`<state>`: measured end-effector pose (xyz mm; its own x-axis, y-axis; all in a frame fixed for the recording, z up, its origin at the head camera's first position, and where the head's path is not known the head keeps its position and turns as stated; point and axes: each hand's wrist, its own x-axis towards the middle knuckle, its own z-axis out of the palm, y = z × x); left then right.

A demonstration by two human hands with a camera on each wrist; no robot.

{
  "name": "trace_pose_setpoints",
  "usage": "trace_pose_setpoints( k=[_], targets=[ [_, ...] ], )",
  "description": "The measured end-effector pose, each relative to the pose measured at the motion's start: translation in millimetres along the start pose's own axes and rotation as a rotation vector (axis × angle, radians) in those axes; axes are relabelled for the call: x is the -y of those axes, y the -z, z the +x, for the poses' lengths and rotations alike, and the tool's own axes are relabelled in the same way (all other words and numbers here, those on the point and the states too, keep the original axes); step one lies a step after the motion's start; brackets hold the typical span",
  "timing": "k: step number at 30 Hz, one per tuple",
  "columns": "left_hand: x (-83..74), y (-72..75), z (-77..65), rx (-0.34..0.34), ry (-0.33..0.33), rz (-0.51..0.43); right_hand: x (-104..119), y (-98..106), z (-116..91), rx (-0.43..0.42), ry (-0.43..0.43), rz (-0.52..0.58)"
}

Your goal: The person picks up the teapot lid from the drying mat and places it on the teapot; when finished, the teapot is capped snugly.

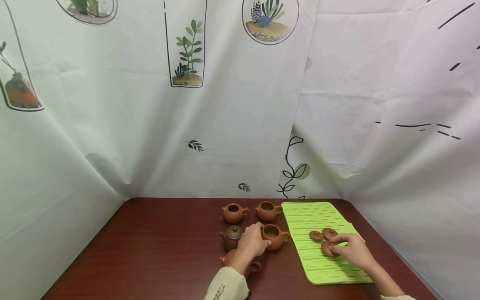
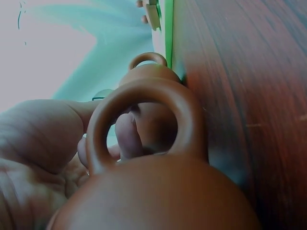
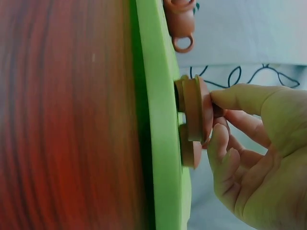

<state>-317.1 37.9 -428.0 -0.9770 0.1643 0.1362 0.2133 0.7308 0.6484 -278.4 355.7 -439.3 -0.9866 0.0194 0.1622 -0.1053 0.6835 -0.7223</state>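
On the dark red table, my left hand (image 1: pixel 252 241) holds the left side of a lidless reddish-brown clay teapot (image 1: pixel 276 241), thumb at the near side and fingers at the far side. A dark brown teapot (image 1: pixel 230 241) with its lid on stands just left of that hand. Under my left forearm, another reddish teapot (image 1: pixel 256 266) is partly hidden; its handle (image 2: pixel 192 120) looms large in the left wrist view. Over the green mat, my right hand (image 1: pixel 352 250) pinches a round clay teapot lid (image 3: pixel 206 110) between thumb and fingers, tilted on edge in the right wrist view.
Two more lids, a smaller one (image 1: pixel 316 236) and a larger one (image 1: pixel 329 233), lie on the ribbed green mat (image 1: pixel 337 273). Behind my left hand stand two open teapots, one at left (image 1: pixel 233 216) and one at right (image 1: pixel 266 214). A printed white cloth (image 1: pixel 232 125) encloses the table.
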Motion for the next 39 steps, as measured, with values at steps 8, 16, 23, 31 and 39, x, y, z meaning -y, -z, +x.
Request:
trace_pose_setpoints(
  k=[8, 16, 23, 31, 39],
  targets=[
    [0.9, -0.7, 0.1, 0.007, 0.006, -0.013, 15, -16, 1, 0.008, 0.031, 0.050],
    [1.5, -1.3, 1.4, 0.005, -0.011, -0.021, 33, -29, 5, -0.013, 0.041, 0.075],
    [2.0, -1.0, 0.3, 0.004, -0.008, -0.027, 47, -40, 6, -0.040, 0.053, 0.074],
    [3.1, -2.1, -0.8, -0.010, -0.020, -0.024, 63, -54, 11, -0.086, 0.047, 0.075],
    [1.8, -3.0, -1.3, -0.016, -0.023, -0.023, 79, -67, 17, -0.084, 0.103, 0.114]
  ],
)
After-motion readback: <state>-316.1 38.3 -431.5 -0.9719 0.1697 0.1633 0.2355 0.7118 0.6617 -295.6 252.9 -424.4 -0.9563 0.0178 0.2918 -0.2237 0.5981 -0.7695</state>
